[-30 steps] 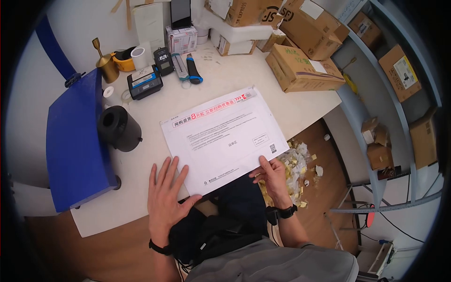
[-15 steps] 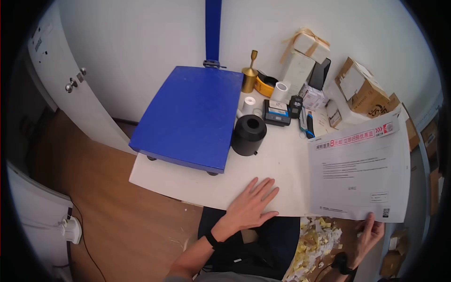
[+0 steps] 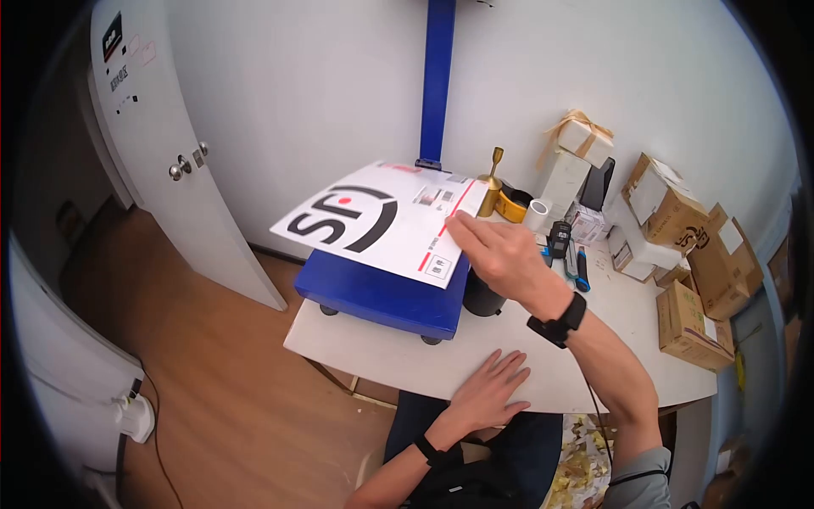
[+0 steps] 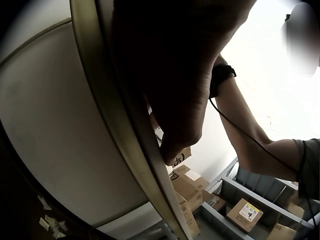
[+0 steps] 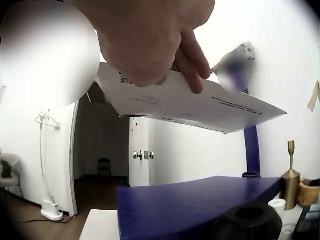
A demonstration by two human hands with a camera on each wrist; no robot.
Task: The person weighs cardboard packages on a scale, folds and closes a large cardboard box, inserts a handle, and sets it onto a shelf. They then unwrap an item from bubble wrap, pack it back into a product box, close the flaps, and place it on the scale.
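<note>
My right hand pinches the near edge of a large white courier envelope with a black logo on its upper face. It holds the envelope level a little above the blue scale platform. In the right wrist view the fingers curl round the envelope's edge, and a gap shows between envelope and blue platform. My left hand lies flat, fingers spread, on the white table at its front edge. The left wrist view shows that palm pressed against the table edge.
Behind the scale rises its blue post. A black cylinder, a brass weight, tape rolls, a label printer and cardboard boxes crowd the table's right. A white door stands left; paper scraps litter the floor.
My right hand has carried the envelope from the table's right side leftward, turned it logo side up, and brought it over the blue platform. The left hand stays flat on the table.
</note>
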